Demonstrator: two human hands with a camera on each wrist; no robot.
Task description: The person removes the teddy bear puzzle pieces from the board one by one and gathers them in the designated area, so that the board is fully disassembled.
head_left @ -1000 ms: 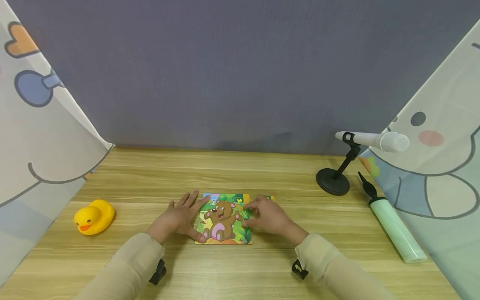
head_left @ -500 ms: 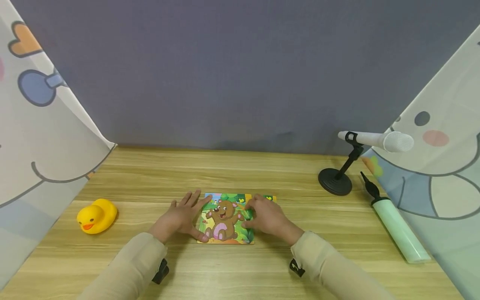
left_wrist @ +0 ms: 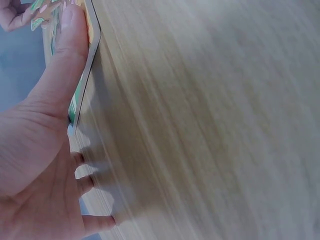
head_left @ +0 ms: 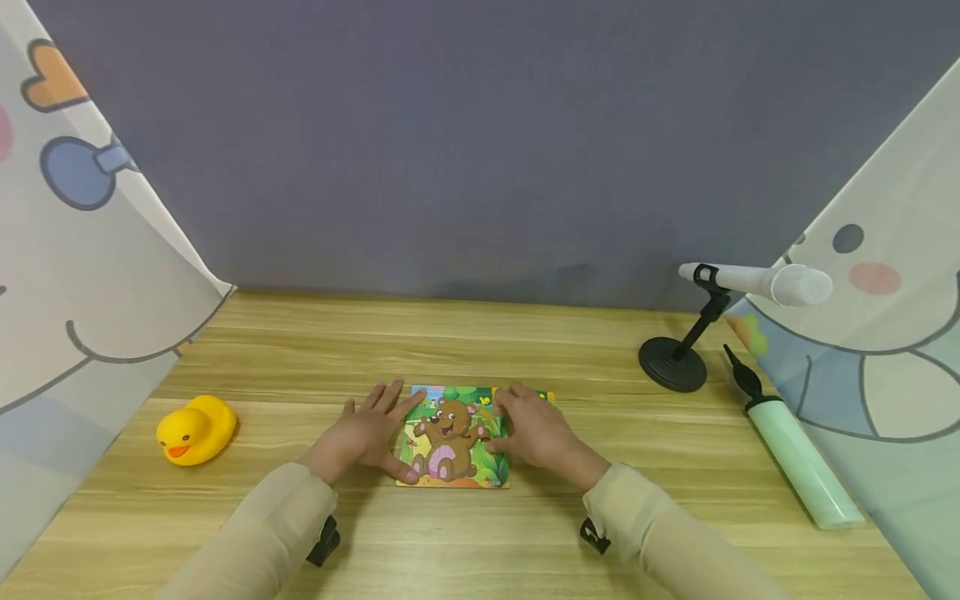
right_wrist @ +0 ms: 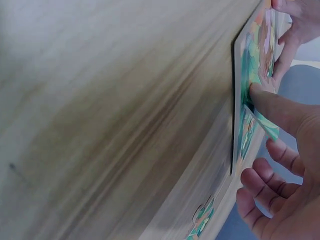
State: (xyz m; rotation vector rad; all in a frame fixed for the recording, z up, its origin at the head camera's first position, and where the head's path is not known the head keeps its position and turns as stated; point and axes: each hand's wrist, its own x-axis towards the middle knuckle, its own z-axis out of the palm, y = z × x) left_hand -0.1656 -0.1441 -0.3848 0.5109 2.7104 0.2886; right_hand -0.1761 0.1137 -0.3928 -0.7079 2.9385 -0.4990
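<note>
Pinching piece (right_wrist: 268, 127), right hand (head_left: 542, 429); left hand (head_left: 367, 437), board (head_left: 456, 483) edge

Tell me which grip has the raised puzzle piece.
The right grip, pinching the piece tilted up from the puzzle. The left grip is spread against the puzzle, pinching nothing.

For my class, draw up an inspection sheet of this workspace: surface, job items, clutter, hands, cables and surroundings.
Surface: wood-grain tabletop.
Job items: bear jigsaw puzzle, with a tilted puzzle piece raised at its right side; another loose piece on the tabletop farther right.
Clutter: yellow rubber duck at left; white microphone in a black stand and a balloon pump at right.
Left hand: spread, touching the puzzle's left side.
Right hand: pinches the tilted puzzle piece.
Cables: nothing seen.
Surroundings: grey backdrop; cartoon-printed side panels.
</note>
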